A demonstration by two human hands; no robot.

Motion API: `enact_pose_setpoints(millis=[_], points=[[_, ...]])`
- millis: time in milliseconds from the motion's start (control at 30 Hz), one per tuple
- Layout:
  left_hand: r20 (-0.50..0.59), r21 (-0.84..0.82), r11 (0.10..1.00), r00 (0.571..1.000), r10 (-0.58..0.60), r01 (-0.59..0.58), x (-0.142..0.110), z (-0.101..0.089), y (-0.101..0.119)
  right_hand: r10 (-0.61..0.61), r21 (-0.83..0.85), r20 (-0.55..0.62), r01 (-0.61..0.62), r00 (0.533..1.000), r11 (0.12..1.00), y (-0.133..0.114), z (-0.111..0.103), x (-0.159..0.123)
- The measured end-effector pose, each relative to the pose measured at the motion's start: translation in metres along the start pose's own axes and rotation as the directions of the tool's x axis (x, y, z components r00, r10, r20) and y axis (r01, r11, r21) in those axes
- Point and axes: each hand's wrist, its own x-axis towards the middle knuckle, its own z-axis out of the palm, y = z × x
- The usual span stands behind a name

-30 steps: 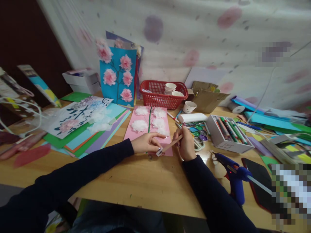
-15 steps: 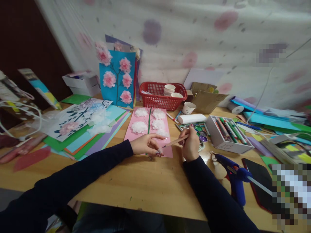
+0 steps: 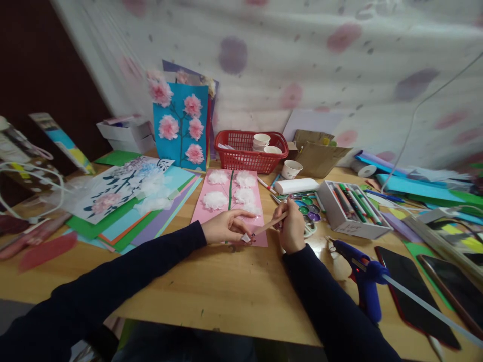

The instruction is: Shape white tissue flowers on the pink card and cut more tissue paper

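At the lower edge of the pink card, my left hand pinches a small white piece between thumb and fingertips. My right hand is closed around a slim flat tan stick, which slants down to the left. Its far end is close to the white piece; whether they touch I cannot tell. On the card are puffy white tissue flowers and a green stem. The card's lower part lies partly behind my left hand.
A blue glue gun with a long glue stick lies at right, beside a black phone. Behind are a marker box, paint palette and red basket. Coloured papers spread at left; a blue flower card stands upright.
Both hands stay nearly in place with the stick and the white piece held. The white piece shows more clearly below the fingertips. The camera view has shifted slightly.
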Motion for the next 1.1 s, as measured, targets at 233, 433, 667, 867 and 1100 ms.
enact_pose_setpoints(millis=[233,433,667,867,1100], points=[[-0.056,0.035,0.999,0.998,-0.015,0.017,0.0011,0.0003,0.0009,0.003,-0.005,-0.008,-0.003,1.000,1.000,0.0007,0.0004,-0.0010],[-0.063,-0.011,1.000,0.998,-0.020,0.019,0.0015,-0.0001,0.0003,0.020,0.010,0.004,-0.020,1.000,1.000,-0.0022,0.0017,-0.0019],[-0.064,-0.013,1.000,0.998,-0.006,0.005,0.0019,-0.0002,-0.0009,0.015,-0.010,-0.005,-0.015,1.000,1.000,-0.0014,0.0021,-0.0017],[-0.038,-0.033,0.999,0.999,0.024,-0.026,0.0013,0.0004,0.0013,-0.011,-0.069,-0.032,0.009,0.999,0.998,-0.0043,0.0018,-0.0022],[-0.051,-0.031,0.999,0.999,0.018,-0.019,-0.0001,0.0001,0.0026,-0.014,-0.106,-0.064,0.007,0.998,0.994,-0.0080,0.0029,-0.0039]])
